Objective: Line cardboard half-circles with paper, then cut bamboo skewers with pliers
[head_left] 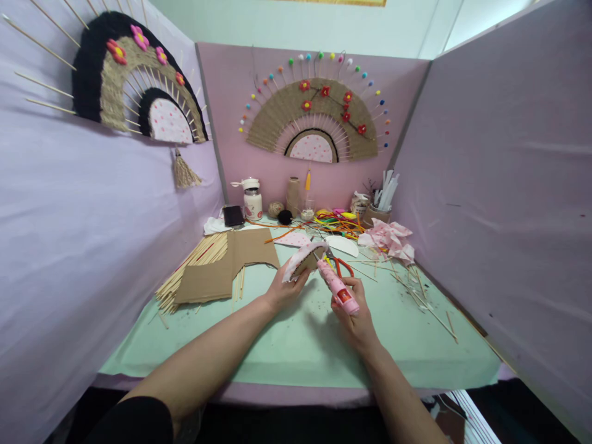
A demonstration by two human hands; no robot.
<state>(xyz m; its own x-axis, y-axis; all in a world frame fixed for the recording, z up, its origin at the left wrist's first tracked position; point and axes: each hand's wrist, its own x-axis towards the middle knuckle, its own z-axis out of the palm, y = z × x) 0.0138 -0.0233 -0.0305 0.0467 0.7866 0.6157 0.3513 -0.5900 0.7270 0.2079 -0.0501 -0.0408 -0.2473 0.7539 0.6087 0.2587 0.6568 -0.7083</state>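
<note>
My left hand holds up a cardboard half-round piece wrapped at its edge in pale pink-white cloth, tilted above the middle of the table. In my right hand is a pink glue gun, its fingers wrapped round the handle. The gun's nozzle points up and left and reaches the piece's cardboard face; whether it touches cannot be made out. Just behind the gun lie orange-handled pliers. A white half-round piece and a dotted pink piece lie farther back.
Cut cardboard lies over thin wooden sticks at the left. Coloured cords, a bottle and a twine spool stand or lie at the back. Crumpled pink cloth and loose sticks are at the right.
</note>
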